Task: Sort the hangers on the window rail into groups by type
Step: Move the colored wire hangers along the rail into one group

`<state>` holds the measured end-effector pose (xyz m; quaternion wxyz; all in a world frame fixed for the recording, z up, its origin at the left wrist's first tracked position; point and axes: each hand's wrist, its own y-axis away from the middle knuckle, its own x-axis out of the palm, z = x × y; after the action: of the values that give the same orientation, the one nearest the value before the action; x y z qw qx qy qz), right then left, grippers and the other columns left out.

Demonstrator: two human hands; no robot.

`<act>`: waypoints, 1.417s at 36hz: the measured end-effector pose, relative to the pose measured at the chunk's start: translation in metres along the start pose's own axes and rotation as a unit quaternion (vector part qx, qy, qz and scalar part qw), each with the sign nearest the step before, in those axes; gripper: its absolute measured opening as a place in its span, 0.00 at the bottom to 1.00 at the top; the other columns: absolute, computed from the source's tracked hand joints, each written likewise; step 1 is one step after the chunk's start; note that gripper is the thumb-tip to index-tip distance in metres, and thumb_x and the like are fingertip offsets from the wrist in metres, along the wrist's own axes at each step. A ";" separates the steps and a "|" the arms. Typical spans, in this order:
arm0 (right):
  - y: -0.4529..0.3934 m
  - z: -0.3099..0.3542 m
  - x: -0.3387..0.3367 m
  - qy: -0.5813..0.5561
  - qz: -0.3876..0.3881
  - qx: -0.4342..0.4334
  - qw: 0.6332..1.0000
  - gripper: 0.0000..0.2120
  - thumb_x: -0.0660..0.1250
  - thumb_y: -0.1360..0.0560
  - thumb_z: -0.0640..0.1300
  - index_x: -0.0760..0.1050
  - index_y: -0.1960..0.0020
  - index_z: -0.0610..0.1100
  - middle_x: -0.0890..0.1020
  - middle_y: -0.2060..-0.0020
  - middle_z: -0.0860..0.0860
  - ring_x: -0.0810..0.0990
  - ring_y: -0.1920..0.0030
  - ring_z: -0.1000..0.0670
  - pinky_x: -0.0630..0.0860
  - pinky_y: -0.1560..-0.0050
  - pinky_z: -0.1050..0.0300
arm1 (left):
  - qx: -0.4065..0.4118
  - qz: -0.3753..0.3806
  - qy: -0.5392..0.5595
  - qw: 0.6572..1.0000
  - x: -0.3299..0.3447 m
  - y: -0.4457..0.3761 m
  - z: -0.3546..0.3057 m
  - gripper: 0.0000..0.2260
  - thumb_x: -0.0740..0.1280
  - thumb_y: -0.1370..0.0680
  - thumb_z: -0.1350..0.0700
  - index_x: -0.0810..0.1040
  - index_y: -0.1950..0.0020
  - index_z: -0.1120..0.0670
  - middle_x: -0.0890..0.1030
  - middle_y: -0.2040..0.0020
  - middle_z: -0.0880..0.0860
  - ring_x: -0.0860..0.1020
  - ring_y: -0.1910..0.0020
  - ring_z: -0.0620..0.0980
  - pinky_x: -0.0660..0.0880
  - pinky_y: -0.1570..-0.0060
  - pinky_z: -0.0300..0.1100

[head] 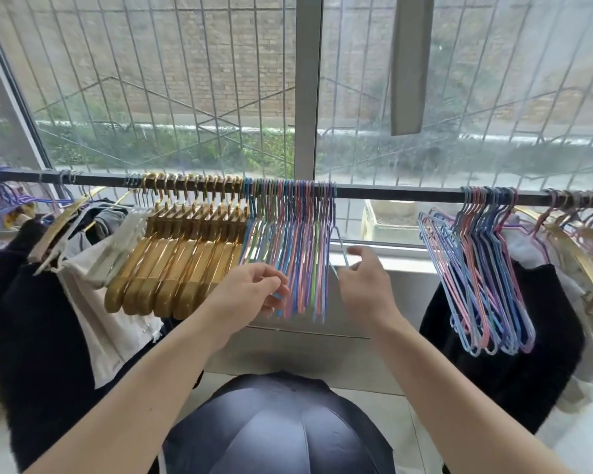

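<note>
- Dark metal window rail: runs horizontally across the middle of the frame, in front of the barred window.
- Thick gold plastic hangers: one tight group hooked on the rail, left of centre.
- Thin coated wire hangers in blue, pink, green and purple: packed directly against the right side of the gold group, centre frame.
- Second bunch of thin blue, pink and purple wire hangers: on the rail at right, well apart from the centre bunch.
- Single pale blue wire hanger: at the right edge of the centre bunch.
- Left hand: fingers curled, pinching the lower ends of the centre wire hangers.
- Right hand: fingers pinch the pale blue hanger's lower arm.
- Dark and white garments: hang at far left; dark garment at right.
- Open navy umbrella: bottom centre.
</note>
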<state>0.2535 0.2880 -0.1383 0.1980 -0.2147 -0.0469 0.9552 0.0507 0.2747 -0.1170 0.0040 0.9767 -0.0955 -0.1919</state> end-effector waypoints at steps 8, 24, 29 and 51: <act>-0.020 0.029 -0.022 -0.016 -0.047 -0.041 0.998 0.11 0.58 0.19 0.40 0.79 0.46 0.47 0.81 0.61 0.51 0.76 0.65 0.50 0.71 0.67 0.55 | 0.011 0.006 0.009 1.000 -0.006 -0.010 -0.011 0.08 0.63 0.15 0.59 0.82 0.45 0.56 0.87 0.52 0.54 0.86 0.52 0.53 0.82 0.44 0.50; -0.062 -0.010 -0.038 0.025 -0.040 0.050 0.998 0.15 0.53 0.18 0.33 0.78 0.42 0.39 0.80 0.50 0.46 0.85 0.63 0.45 0.81 0.53 0.48 | 0.023 0.033 0.044 0.998 0.001 0.008 0.001 0.09 0.62 0.15 0.59 0.82 0.46 0.57 0.87 0.53 0.53 0.86 0.52 0.54 0.83 0.46 0.48; -0.044 -0.058 -0.040 0.015 -0.018 0.134 0.991 0.14 0.54 0.17 0.37 0.77 0.42 0.42 0.80 0.50 0.45 0.85 0.66 0.48 0.80 0.53 0.47 | -0.008 0.079 0.053 0.995 0.019 0.024 0.032 0.09 0.62 0.15 0.59 0.83 0.45 0.56 0.87 0.52 0.54 0.86 0.51 0.54 0.82 0.45 0.47; 0.081 -0.201 -0.056 -0.345 0.023 0.344 0.873 0.06 0.64 0.17 0.38 0.76 0.44 0.36 0.82 0.58 0.39 0.83 0.65 0.46 0.85 0.62 0.52 | -0.301 0.101 -0.259 0.912 0.046 0.061 0.325 0.11 0.64 0.19 0.50 0.77 0.37 0.48 0.80 0.43 0.57 0.81 0.55 0.54 0.79 0.60 0.48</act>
<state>0.3567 0.1919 -0.3118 0.2089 0.2094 0.2237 0.9287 -0.0414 0.2152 -0.4322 0.2921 0.8306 -0.1290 -0.4563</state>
